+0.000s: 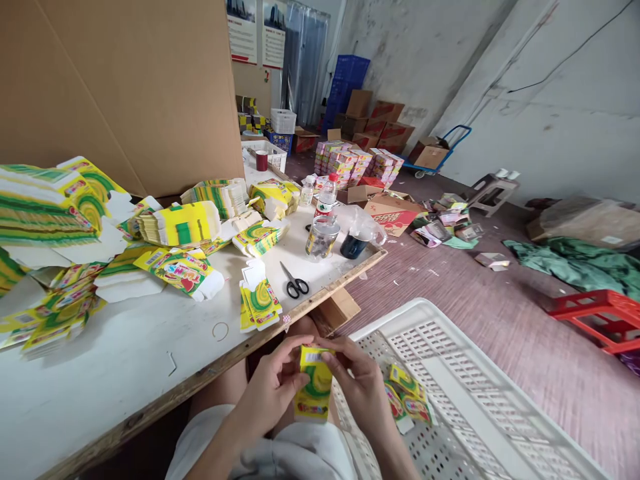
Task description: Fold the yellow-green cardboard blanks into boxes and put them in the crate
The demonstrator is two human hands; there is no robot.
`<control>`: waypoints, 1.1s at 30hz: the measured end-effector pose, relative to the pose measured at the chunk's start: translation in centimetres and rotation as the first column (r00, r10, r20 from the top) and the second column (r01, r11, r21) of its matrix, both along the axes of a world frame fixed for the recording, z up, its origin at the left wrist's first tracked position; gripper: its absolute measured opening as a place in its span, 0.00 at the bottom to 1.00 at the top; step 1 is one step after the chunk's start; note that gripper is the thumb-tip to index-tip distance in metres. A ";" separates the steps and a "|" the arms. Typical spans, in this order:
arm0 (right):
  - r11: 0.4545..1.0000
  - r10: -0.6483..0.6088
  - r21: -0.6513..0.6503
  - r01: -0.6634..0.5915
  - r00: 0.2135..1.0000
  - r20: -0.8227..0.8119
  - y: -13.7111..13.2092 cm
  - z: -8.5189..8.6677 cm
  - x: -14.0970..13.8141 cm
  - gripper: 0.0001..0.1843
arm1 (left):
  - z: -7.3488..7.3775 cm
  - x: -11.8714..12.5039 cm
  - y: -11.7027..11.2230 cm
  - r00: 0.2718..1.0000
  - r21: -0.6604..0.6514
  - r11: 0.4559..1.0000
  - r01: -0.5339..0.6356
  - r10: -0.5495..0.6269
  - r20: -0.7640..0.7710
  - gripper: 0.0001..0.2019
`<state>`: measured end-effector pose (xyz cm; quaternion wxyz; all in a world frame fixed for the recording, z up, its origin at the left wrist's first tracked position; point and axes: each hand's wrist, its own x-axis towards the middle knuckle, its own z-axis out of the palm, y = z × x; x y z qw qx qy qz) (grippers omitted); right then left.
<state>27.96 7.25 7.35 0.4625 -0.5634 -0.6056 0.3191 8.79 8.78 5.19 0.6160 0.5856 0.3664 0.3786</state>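
Both hands hold one small yellow and green printed carton (314,393) above my lap. My left hand (275,377) pinches its left edge with thumb and fingers. On the other side, my right hand (356,373) grips the upper right, its thumb pressed on the front near the barcode. Fingers behind the carton are partly hidden. Just right of my right hand, several similar cartons (407,397) lie in a white plastic crate (450,353). A small stack of flat cartons (260,303) rests near the table edge, beside black-handled scissors (297,287).
Piles of flat cartons (45,213) cover the left of the white table (135,340) before a large cardboard sheet (115,87). A plastic jar (321,239), a dark mug (354,245) and a bottle (327,193) stand near the far corner. A red stool (600,313) is at right.
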 end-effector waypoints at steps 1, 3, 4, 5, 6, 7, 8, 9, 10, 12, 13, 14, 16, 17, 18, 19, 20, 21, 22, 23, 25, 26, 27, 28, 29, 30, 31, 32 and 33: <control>0.997 -0.067 0.054 0.063 0.994 0.081 -0.2 0.1 0.8 0.15 | -0.3 0.0 0.3 0.996 0.105 0.993 -0.056 0.063 -0.070 0.25; 0.964 -0.246 0.168 0.208 0.934 0.258 -0.3 0.4 2.6 0.15 | -1.2 -0.6 1.3 0.946 0.303 0.936 -0.181 0.250 -0.205 0.27; 0.943 -0.318 0.203 0.263 0.891 0.324 -0.3 0.5 3.5 0.15 | -1.8 -1.0 2.1 0.904 0.366 0.898 -0.244 0.347 -0.250 0.28; 0.931 -0.358 0.216 0.295 0.859 0.365 -0.3 0.7 4.1 0.16 | -2.4 -1.5 2.8 0.862 0.398 0.868 -0.297 0.423 -0.279 0.29; 0.932 -0.359 0.203 0.301 0.852 0.382 -0.2 0.7 4.4 0.16 | -3.1 -2.1 3.6 0.829 0.404 0.848 -0.345 0.477 -0.293 0.27; 0.944 -0.328 0.170 0.284 0.869 0.371 0.0 0.8 4.4 0.16 | -3.7 -2.5 4.2 0.812 0.397 0.840 -0.369 0.499 -0.302 0.24; 0.960 -0.279 0.124 0.251 0.901 0.333 0.2 0.7 3.9 0.16 | -4.2 -2.9 4.7 0.805 0.385 0.839 -0.384 0.508 -0.306 0.19; 0.975 -0.224 0.075 0.211 0.937 0.269 0.5 0.6 3.1 0.15 | -4.6 -3.2 5.0 0.806 0.374 0.842 -0.388 0.507 -0.305 0.15; 0.985 -0.173 0.026 0.171 0.966 0.191 0.8 0.3 2.1 0.14 | -4.9 -3.4 5.2 0.813 0.366 0.848 -0.383 0.498 -0.303 0.12; 0.990 -0.128 -0.049 0.130 0.991 0.041 1.8 -0.6 -0.5 0.13 | -5.1 -3.4 4.9 0.825 0.356 0.855 -0.378 0.485 -0.289 0.10; 0.990 -0.128 -0.066 0.127 0.992 -0.004 2.4 -1.1 -1.8 0.13 | -5.1 -3.4 4.6 0.832 0.352 0.857 -0.376 0.479 -0.278 0.10; 0.989 -0.133 -0.075 0.130 0.990 -0.039 3.1 -1.8 -3.0 0.13 | -5.0 -3.3 4.3 0.839 0.350 0.859 -0.374 0.474 -0.266 0.10; 0.987 -0.143 -0.091 0.133 0.983 -0.111 4.4 -3.1 -4.9 0.15 | -4.6 -3.1 3.3 0.855 0.353 0.861 -0.365 0.461 -0.239 0.11; 0.987 -0.141 -0.101 0.126 0.977 -0.158 5.0 -3.6 -5.6 0.17 | -4.4 -2.9 2.8 0.866 0.359 0.864 -0.351 0.446 -0.227 0.12; 0.987 -0.138 -0.108 0.117 0.968 -0.209 5.4 -4.1 -6.0 0.19 | -4.2 -2.8 2.3 0.880 0.370 0.871 -0.324 0.421 -0.220 0.12; 0.988 -0.136 -0.113 0.110 0.956 -0.261 5.7 -4.4 -6.3 0.21 | -4.0 -2.6 1.8 0.897 0.381 0.879 -0.287 0.386 -0.214 0.11; 0.988 -0.135 -0.113 0.104 0.941 -0.311 5.7 -4.5 -6.4 0.22 | -3.8 -2.4 1.4 0.914 0.387 0.886 -0.254 0.351 -0.203 0.11; 0.989 -0.136 -0.111 0.102 0.925 -0.356 5.5 -4.5 -6.3 0.23 | -3.6 -2.3 1.0 0.927 0.380 0.891 -0.248 0.333 -0.175 0.11; 0.989 -0.135 -0.108 0.100 0.909 -0.394 5.2 -4.4 -6.2 0.23 | -3.3 -2.1 0.8 0.931 0.351 0.892 -0.285 0.345 -0.119 0.11; 0.990 -0.132 -0.103 0.097 0.898 -0.421 4.6 -4.2 -6.1 0.22 | -3.1 -1.9 0.6 0.923 0.291 0.889 -0.354 0.381 -0.042 0.12; 0.992 -0.096 -0.114 0.046 0.868 -0.486 3.2 -3.8 -6.0 0.21 | -2.6 -1.7 0.7 0.889 0.068 0.889 -0.452 0.444 0.113 0.20; 0.991 -0.073 -0.136 0.000 0.843 -0.533 2.5 -3.5 -6.0 0.20 | -2.3 -1.7 0.9 0.879 -0.065 0.896 -0.438 0.443 0.179 0.23; 0.985 -0.057 -0.166 -0.051 0.808 -0.587 1.8 -3.4 -6.0 0.19 | -2.1 -1.6 1.1 0.874 -0.189 0.904 -0.384 0.422 0.243 0.24; 0.975 -0.053 -0.199 -0.099 0.765 -0.642 1.2 -3.2 -6.1 0.19 | -1.9 -1.5 1.3 0.867 -0.286 0.907 -0.309 0.392 0.307 0.24; 0.964 -0.064 -0.230 -0.135 0.719 -0.692 0.8 -3.1 -6.2 0.18 | -1.7 -1.4 1.4 0.848 -0.354 0.903 -0.244 0.376 0.373 0.23; 0.955 -0.086 -0.255 -0.152 0.680 -0.728 0.4 -3.1 -6.3 0.18 | -1.6 -1.4 1.5 0.815 -0.397 0.894 -0.208 0.383 0.435 0.23; 0.950 -0.111 -0.274 -0.152 0.655 -0.747 0.2 -3.0 -6.4 0.18 | -1.5 -1.3 1.4 0.779 -0.421 0.886 -0.194 0.400 0.482 0.24; 0.946 -0.130 -0.289 -0.149 0.640 -0.757 0.1 -3.0 -6.5 0.18 | -1.4 -1.2 1.3 0.757 -0.432 0.884 -0.181 0.405 0.512 0.25; 0.941 -0.140 -0.301 -0.154 0.634 -0.760 0.1 -2.9 -6.5 0.18 | -1.4 -1.1 1.1 0.756 -0.438 0.886 -0.151 0.389 0.527 0.26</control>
